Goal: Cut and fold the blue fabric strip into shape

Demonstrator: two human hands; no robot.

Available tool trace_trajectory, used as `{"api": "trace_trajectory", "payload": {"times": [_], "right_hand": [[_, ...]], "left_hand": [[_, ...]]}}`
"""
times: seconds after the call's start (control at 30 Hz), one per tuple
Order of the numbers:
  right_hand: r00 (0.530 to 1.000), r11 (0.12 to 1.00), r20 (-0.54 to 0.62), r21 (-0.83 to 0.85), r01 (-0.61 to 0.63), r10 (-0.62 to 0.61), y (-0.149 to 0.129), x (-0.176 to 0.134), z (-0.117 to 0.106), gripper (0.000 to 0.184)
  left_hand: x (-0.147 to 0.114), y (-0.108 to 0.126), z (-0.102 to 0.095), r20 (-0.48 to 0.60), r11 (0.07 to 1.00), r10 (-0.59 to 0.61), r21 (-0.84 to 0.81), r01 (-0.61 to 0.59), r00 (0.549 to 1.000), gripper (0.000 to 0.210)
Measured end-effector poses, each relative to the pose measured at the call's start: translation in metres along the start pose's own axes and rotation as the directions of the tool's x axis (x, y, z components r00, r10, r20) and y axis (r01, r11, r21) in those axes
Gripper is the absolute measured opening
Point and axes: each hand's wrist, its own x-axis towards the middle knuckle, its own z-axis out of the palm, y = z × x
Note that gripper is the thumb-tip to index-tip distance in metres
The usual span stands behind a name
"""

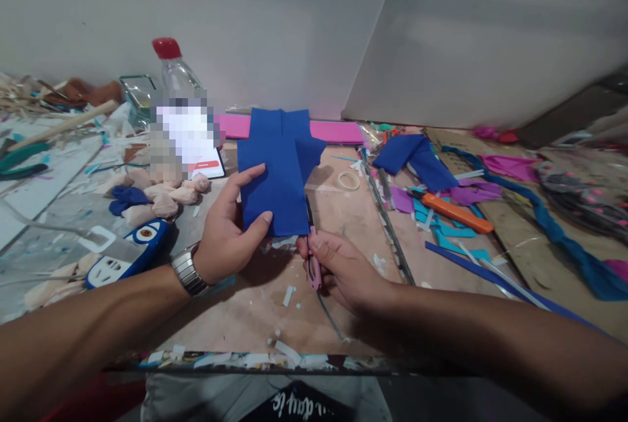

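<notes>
A folded piece of blue fabric (272,180) is held up over the work table. My left hand (233,232), with a metal watch on the wrist, grips it at its left and lower edge, thumb and fingers on the near face. In my right hand (343,268) is a pair of scissors (314,265) with pink handles. The dark blades point away from me along the fabric's lower right edge, partly hidden by it. To the right of the blades, a flap of the fabric (311,155) sticks out.
Left of my hands lie a phone (203,167), a blue glue gun (132,252) and beige wrapped bundles (157,196); a red-capped bottle (169,62) stands behind. To the right are a tape roll (348,180), an orange cutter (456,212) and blue cloth (426,160). A wall (275,29) rises behind.
</notes>
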Motion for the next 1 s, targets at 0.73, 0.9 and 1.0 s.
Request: {"api": "trace_trajectory", "payload": {"times": [0.73, 0.9, 1.0], "right_hand": [[1.0, 0.999, 0.002, -0.042, -0.006, 0.007, -0.0002, -0.0015, -0.0011, 0.055], [1.0, 0.999, -0.012, -0.03, -0.022, 0.022, 0.0, -0.0026, -0.0005, 0.058], [0.999, 0.999, -0.024, -0.03, -0.03, 0.029, -0.0001, -0.0029, -0.0009, 0.059]], "left_hand": [[0.005, -0.0015, -0.0057, -0.049, 0.995, 0.07, 0.073, -0.066, 0.996, 0.06], [0.0062, 0.0025, -0.0056, -0.056, 0.997, 0.033, 0.067, -0.029, 0.998, 0.057], [0.0068, 0.0019, -0.0034, -0.072, 0.998, 0.01, 0.062, -0.005, 0.997, 0.058]]}}
